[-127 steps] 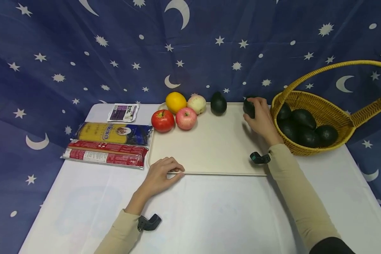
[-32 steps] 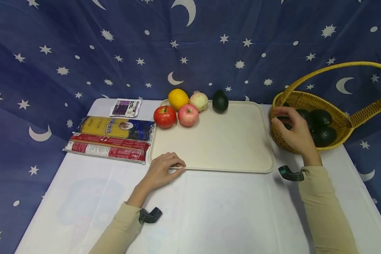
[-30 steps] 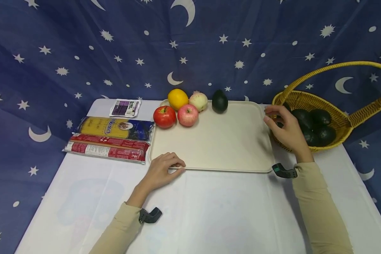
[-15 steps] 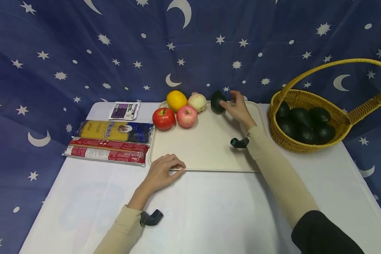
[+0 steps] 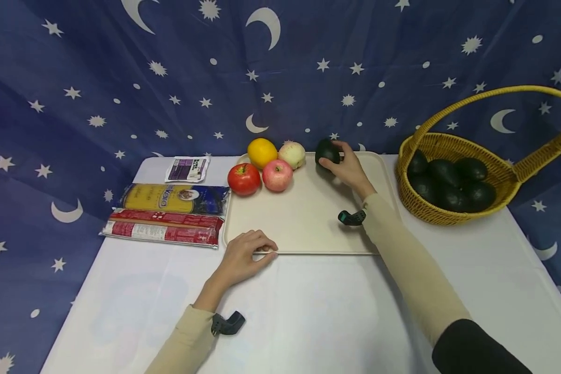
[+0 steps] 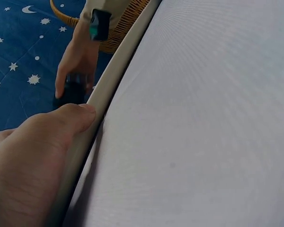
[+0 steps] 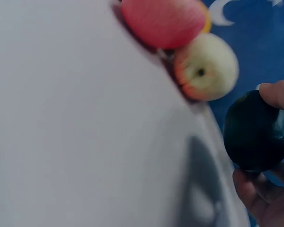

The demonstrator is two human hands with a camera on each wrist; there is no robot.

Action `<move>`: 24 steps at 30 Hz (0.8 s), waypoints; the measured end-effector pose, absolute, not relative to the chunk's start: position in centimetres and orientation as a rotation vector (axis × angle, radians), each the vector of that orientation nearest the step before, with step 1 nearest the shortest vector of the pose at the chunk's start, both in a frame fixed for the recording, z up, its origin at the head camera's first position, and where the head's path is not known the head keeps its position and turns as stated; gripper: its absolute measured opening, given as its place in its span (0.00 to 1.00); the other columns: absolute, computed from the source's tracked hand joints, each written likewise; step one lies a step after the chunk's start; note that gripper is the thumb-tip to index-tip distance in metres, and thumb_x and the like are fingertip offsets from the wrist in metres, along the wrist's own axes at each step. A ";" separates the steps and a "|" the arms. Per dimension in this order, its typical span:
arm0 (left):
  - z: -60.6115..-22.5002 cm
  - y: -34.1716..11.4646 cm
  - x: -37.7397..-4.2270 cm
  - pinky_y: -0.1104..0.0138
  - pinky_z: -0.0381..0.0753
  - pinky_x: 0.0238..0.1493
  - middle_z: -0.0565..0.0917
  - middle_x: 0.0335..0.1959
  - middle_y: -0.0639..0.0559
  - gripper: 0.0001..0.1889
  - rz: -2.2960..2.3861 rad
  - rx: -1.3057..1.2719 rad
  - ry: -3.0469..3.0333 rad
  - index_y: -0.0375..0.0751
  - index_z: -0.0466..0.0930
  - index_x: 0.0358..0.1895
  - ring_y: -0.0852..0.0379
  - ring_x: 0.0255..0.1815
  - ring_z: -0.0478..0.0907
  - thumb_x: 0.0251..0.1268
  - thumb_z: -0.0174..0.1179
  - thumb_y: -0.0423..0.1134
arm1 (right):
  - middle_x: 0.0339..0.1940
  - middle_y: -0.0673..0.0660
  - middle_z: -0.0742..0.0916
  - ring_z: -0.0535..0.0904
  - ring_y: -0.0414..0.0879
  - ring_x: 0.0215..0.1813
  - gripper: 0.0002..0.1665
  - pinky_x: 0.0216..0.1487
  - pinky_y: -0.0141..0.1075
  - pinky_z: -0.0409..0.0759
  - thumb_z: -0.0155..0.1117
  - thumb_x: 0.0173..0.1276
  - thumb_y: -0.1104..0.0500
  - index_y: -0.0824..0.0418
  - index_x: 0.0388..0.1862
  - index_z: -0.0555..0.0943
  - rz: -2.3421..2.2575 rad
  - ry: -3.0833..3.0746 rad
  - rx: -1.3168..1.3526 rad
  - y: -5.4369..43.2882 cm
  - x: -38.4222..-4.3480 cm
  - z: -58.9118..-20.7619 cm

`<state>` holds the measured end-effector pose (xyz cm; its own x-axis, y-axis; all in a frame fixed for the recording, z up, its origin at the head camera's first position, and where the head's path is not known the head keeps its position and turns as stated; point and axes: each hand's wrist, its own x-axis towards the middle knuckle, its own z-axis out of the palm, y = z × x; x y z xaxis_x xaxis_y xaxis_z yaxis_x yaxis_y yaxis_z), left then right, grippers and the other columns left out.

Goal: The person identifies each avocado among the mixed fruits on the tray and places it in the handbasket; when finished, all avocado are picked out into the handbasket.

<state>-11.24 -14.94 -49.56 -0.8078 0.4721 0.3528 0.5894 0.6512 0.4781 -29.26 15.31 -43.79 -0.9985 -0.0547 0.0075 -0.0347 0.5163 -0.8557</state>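
My right hand (image 5: 349, 166) holds a dark green avocado (image 5: 326, 151) at the back of the cream tray (image 5: 299, 223). In the right wrist view, thumb and fingers curl round the avocado (image 7: 255, 132), and a dark shadow falls on the tray beside it. My left hand (image 5: 248, 255) pinches the tray's front rim near its left corner. The left wrist view shows the left thumb (image 6: 78, 113) lying along the rim; the other fingers are mostly hidden there. Right of the tray, a yellow wicker basket (image 5: 413, 205) contains several avocados (image 5: 444, 173).
On the tray's back left sit a tomato (image 5: 243, 179), a yellow lemon-like fruit (image 5: 262, 152), a pink apple (image 5: 277, 175) and a pale fruit (image 5: 292, 155). Left of it lie a yellow-blue pasta packet (image 5: 175, 198), red packets (image 5: 163, 226) and a purple-white pouch (image 5: 188, 169). The basket's tall handle (image 5: 495, 93) arches up.
Earlier, my right hand held another avocado at the tray's back right; that one left the tray. The hand then moved left from the basket and took hold of this avocado. My left hand stayed put.
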 end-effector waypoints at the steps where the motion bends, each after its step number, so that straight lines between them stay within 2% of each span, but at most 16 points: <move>1: -49.6 -14.9 -11.2 0.72 0.68 0.35 0.77 0.30 0.70 0.05 -0.878 -0.870 -2.668 0.62 0.82 0.36 0.71 0.32 0.70 0.57 0.65 0.50 | 0.70 0.58 0.67 0.67 0.56 0.64 0.46 0.62 0.51 0.67 0.65 0.60 0.42 0.52 0.73 0.56 -1.545 2.714 -0.093 15.7 -28.6 -43.5; 6: -49.7 -15.3 -11.1 0.72 0.68 0.34 0.77 0.29 0.69 0.05 -0.882 -0.853 -2.644 0.61 0.82 0.35 0.70 0.31 0.70 0.55 0.67 0.49 | 0.69 0.59 0.66 0.69 0.57 0.62 0.44 0.57 0.50 0.70 0.66 0.61 0.47 0.50 0.73 0.57 -1.603 2.706 -0.236 18.1 -24.9 -42.1; 12: -49.6 -15.6 -11.2 0.71 0.68 0.35 0.77 0.30 0.69 0.05 -0.904 -0.856 -2.647 0.62 0.82 0.36 0.70 0.32 0.71 0.56 0.66 0.49 | 0.69 0.57 0.68 0.70 0.53 0.62 0.44 0.53 0.36 0.69 0.68 0.60 0.56 0.47 0.72 0.59 -1.578 2.770 -0.334 22.6 -20.0 -40.2; 15: -49.6 -15.5 -11.3 0.71 0.68 0.35 0.77 0.31 0.69 0.05 -0.904 -0.863 -2.657 0.62 0.82 0.37 0.70 0.32 0.71 0.57 0.65 0.49 | 0.69 0.57 0.68 0.70 0.56 0.62 0.45 0.59 0.43 0.71 0.69 0.60 0.57 0.43 0.72 0.58 -1.490 2.831 -0.302 25.9 -17.8 -39.3; 18: -49.6 -15.2 -11.3 0.71 0.68 0.35 0.77 0.31 0.70 0.05 -0.904 -0.873 -2.662 0.62 0.82 0.37 0.70 0.33 0.71 0.58 0.64 0.50 | 0.72 0.57 0.64 0.65 0.63 0.68 0.45 0.64 0.58 0.65 0.67 0.62 0.55 0.38 0.73 0.56 -1.445 2.846 -0.205 29.3 -16.2 -38.4; 19: -49.6 -15.1 -11.3 0.71 0.68 0.35 0.77 0.31 0.70 0.05 -0.904 -0.880 -2.659 0.62 0.82 0.37 0.70 0.33 0.71 0.58 0.64 0.50 | 0.73 0.56 0.63 0.64 0.62 0.69 0.44 0.66 0.55 0.65 0.67 0.62 0.55 0.37 0.73 0.56 -1.421 2.862 -0.180 30.4 -15.9 -38.2; 21: -49.6 -15.0 -11.4 0.72 0.68 0.35 0.77 0.31 0.70 0.05 -0.898 -0.894 -2.651 0.62 0.82 0.37 0.70 0.33 0.71 0.58 0.64 0.50 | 0.73 0.56 0.62 0.64 0.56 0.70 0.44 0.67 0.39 0.67 0.65 0.63 0.55 0.38 0.73 0.55 -1.398 2.885 -0.154 32.6 -15.7 -37.7; 23: -49.6 -14.9 -11.4 0.72 0.69 0.35 0.77 0.31 0.69 0.05 -0.890 -0.905 -2.642 0.61 0.82 0.37 0.70 0.33 0.72 0.57 0.64 0.49 | 0.72 0.56 0.62 0.66 0.48 0.68 0.43 0.59 0.22 0.68 0.64 0.64 0.55 0.39 0.73 0.55 -1.333 2.914 -0.133 34.6 -16.0 -37.2; 24: -49.5 -14.9 -11.4 0.72 0.69 0.35 0.77 0.31 0.69 0.05 -0.885 -0.909 -2.635 0.61 0.82 0.37 0.70 0.33 0.72 0.57 0.65 0.49 | 0.73 0.56 0.62 0.66 0.49 0.68 0.43 0.58 0.22 0.69 0.64 0.65 0.54 0.40 0.74 0.54 -1.283 2.929 -0.141 35.6 -16.4 -36.8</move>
